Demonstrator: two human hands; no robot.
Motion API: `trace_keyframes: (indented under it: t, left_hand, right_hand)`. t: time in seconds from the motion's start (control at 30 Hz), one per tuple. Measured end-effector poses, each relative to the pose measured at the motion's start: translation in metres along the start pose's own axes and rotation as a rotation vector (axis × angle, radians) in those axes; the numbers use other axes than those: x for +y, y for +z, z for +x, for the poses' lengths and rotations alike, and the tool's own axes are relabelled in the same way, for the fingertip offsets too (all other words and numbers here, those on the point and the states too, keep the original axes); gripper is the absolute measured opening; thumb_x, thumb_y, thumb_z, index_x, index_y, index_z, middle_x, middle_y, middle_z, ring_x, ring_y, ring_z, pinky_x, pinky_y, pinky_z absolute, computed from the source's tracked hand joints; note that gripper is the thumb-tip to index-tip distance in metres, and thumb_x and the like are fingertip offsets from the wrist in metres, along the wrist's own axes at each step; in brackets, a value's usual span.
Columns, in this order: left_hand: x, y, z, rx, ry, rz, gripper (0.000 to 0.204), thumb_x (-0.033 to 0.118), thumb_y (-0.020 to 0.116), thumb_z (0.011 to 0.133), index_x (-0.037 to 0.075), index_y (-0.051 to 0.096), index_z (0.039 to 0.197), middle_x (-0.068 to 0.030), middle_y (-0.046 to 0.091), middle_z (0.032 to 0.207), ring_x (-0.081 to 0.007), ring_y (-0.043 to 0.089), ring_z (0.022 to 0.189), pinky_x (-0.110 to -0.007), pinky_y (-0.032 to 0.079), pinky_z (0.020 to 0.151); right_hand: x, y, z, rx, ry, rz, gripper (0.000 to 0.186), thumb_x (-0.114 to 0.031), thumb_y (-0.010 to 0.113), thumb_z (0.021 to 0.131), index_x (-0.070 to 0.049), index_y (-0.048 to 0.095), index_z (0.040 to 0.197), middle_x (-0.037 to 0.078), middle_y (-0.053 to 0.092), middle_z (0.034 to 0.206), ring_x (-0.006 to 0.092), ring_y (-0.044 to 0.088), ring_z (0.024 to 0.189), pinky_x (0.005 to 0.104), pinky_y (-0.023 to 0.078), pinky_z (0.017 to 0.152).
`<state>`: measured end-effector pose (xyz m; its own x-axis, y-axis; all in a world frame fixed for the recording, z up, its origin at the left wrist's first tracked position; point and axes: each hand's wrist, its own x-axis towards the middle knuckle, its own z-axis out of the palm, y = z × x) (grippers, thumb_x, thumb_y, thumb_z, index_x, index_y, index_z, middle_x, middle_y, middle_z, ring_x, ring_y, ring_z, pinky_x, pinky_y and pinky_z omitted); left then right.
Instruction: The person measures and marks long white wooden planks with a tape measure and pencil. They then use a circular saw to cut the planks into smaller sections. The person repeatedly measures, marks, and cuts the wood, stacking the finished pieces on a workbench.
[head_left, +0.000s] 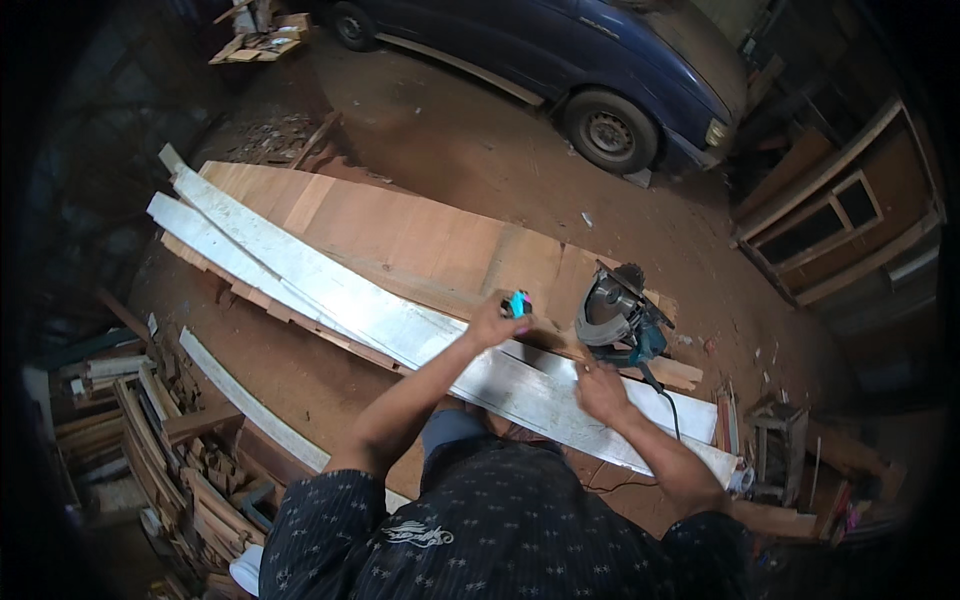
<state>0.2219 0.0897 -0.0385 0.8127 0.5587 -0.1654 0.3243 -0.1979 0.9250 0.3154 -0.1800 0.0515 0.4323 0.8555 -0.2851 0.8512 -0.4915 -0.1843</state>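
My left hand [496, 322] is closed round a small cyan-and-black tape measure [518, 304], held above the boards. To its right my right hand [603, 393] is curled over the white strips, its fingers pinched; what they hold, if anything, is too small to make out. Two long white strips [330, 290] lie lengthwise over the near side of a layer of brown wooden boards [420, 235], partly overlapping each other. A circular saw [618, 310] with a teal body rests on the boards just beyond my right hand, and its dark cord runs toward me across the strips.
A blue vehicle [510, 60] is parked beyond the boards on the brown floor [450, 150]. Scrap wood [150, 430] is piled at the near left. A wooden frame [840, 220] leans at the far right, with a small wooden stool [778, 445] nearer.
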Motion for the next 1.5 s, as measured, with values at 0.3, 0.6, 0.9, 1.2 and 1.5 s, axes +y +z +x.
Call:
trace_keyframes:
  t: [0.3, 0.6, 0.9, 1.2, 1.5]
  left_hand:
    - [0.106, 0.003, -0.181, -0.094, -0.519, -0.857, 0.043, 0.040, 0.053, 0.108, 0.002, 0.058, 0.127, -0.0105, 0.061, 0.124, -0.0195, 0.067, 0.098, -0.034, 0.057, 0.085]
    - [0.032, -0.043, -0.239, -0.166, -0.445, -0.546, 0.027, 0.023, 0.073, 0.095, 0.003, 0.070, 0.113, -0.0062, 0.070, 0.101, -0.0155, 0.068, 0.093, -0.030, 0.057, 0.085]
    - [-0.079, -0.482, -0.185, 1.208, -0.179, -0.550, 0.017, 0.018, 0.064, 0.099, 0.004, 0.073, 0.097, -0.0052, 0.068, 0.077, -0.0147, 0.062, 0.060, -0.029, 0.052, 0.056]
    - [-0.042, -0.220, -0.146, 0.679, -0.367, -0.387, 0.036, 0.031, 0.070, 0.097, -0.005, 0.072, 0.096, -0.0054, 0.069, 0.077, -0.0136, 0.066, 0.071, -0.033, 0.055, 0.065]
    - [-0.172, -0.456, -0.025, 0.884, -0.448, -0.490, 0.040, 0.030, 0.062, 0.099, -0.010, 0.067, 0.105, -0.0156, 0.070, 0.087, -0.0222, 0.069, 0.067, -0.034, 0.058, 0.054]
  right_hand:
    - [-0.086, 0.000, -0.022, 0.126, 0.080, 1.102, 0.050, -0.040, 0.060, 0.103, -0.002, 0.059, 0.134, 0.020, 0.071, 0.116, 0.0282, 0.068, 0.109, 0.0365, 0.050, 0.096]
    - [-0.087, 0.010, -0.074, -0.281, 0.036, 0.860, 0.043, -0.041, 0.066, 0.099, -0.004, 0.068, 0.121, 0.014, 0.073, 0.109, 0.0203, 0.067, 0.100, 0.0340, 0.051, 0.089]
    - [0.000, -0.006, -0.106, -0.820, 0.171, 1.025, 0.046, -0.033, 0.062, 0.102, -0.002, 0.064, 0.135, 0.007, 0.071, 0.114, 0.0170, 0.063, 0.105, 0.0313, 0.048, 0.098]
    - [-0.243, -0.020, 0.108, -0.326, -0.052, 0.943, 0.043, -0.032, 0.058, 0.102, -0.001, 0.067, 0.131, 0.016, 0.074, 0.114, 0.0214, 0.067, 0.108, 0.0328, 0.049, 0.099]
    - [-0.176, 0.007, 0.081, -0.521, 0.065, 1.036, 0.045, -0.031, 0.059, 0.103, 0.001, 0.064, 0.134, 0.016, 0.069, 0.129, 0.0207, 0.062, 0.119, 0.0317, 0.045, 0.105]
